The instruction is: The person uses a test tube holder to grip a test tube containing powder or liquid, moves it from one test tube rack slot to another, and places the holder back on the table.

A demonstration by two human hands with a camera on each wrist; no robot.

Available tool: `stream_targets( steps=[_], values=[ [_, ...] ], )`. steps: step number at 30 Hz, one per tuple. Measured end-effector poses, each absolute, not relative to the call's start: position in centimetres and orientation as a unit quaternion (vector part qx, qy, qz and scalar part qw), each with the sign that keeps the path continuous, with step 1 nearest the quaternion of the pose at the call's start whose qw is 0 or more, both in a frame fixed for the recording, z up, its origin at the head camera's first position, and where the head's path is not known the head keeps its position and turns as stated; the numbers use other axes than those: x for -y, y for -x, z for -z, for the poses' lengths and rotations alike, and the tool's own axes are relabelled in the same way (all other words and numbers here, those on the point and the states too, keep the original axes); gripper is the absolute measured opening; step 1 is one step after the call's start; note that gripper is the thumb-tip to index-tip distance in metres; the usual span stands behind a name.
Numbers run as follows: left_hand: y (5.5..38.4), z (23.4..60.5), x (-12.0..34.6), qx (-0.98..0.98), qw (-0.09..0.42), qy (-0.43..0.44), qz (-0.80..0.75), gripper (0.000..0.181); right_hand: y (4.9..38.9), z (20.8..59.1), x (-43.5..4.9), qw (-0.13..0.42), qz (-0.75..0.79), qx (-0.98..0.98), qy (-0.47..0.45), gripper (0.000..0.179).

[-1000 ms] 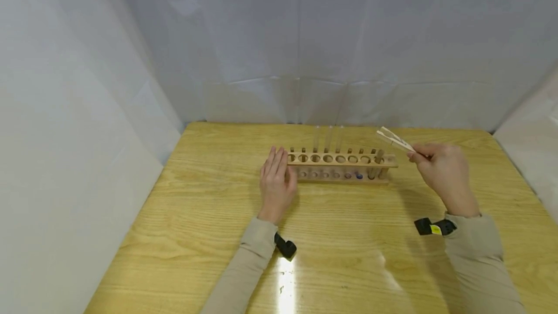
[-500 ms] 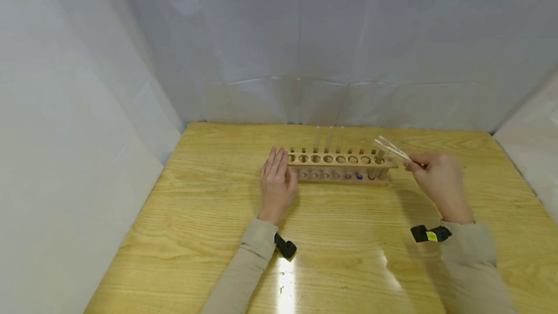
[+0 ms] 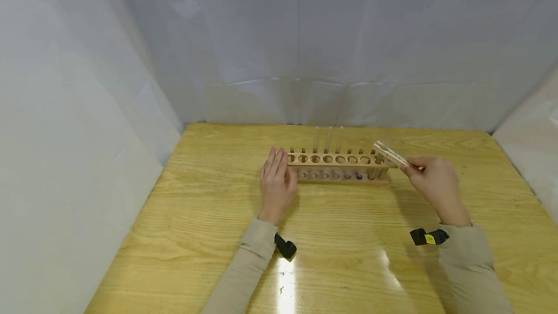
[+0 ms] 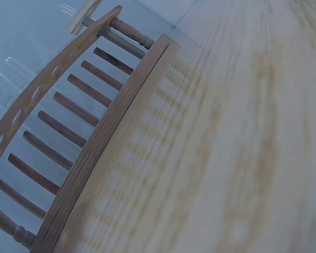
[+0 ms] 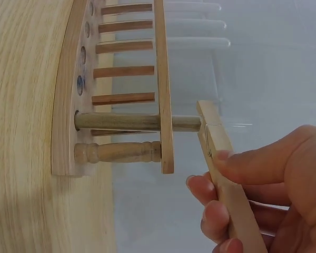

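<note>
"What do you have on the right?"

"I see the right hand [image 3: 436,188] gripping a wooden clamp [image 5: 233,196], thumb on one face, fingers curled round the other."

"And the clamp's far end?"

"It crosses a grey-green test tube [image 5: 131,122] near the top. I can't tell from here whether its arms close round the glass. The tube stands upright in the last hole at the right end of the wooden rack [image 3: 333,164], reaching down to the lower board."

"Left side?"

"On my head view the left hand [image 3: 277,183] lies against the rack's left end, fingers straight."

"What else do you see?"

"Three clear tubes [image 5: 200,25] stand side by side over pegs [image 5: 124,71] along the rack's back, rounded ends up. The rack sits on a wood-grained tabletop [image 3: 196,207], pale sheeting [image 3: 261,38] behind."
</note>
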State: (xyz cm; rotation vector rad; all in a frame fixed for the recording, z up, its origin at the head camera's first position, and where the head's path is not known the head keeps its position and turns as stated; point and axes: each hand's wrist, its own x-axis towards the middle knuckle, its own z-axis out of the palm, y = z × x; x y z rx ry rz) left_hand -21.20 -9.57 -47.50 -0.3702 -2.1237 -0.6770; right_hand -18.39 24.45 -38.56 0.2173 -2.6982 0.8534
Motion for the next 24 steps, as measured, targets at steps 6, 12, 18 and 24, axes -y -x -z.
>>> stream_targets(
  steps=[6, 12, 18, 24],
  values=[
    [21.2, 47.6, 9.6, 0.853, 0.422, 0.147, 0.270, 0.044, 18.4, 38.4, -24.5, 0.126, -0.290, 0.946, -0.066, 0.033],
    [21.2, 47.5, 9.5, 0.852, 0.424, 0.148, 0.270, 0.043, 18.4, 37.7, -24.5, 0.119, -0.295, 0.946, -0.065, 0.033],
    [21.1, 47.1, 9.5, 0.853, 0.419, 0.150, 0.272, 0.042, 18.1, 36.9, -24.4, 0.132, -0.300, 0.943, -0.059, 0.033],
    [21.1, 46.5, 9.5, 0.863, 0.412, 0.141, 0.256, 0.032, 17.9, 36.2, -24.3, 0.148, -0.299, 0.941, -0.057, 0.033]
  ],
)
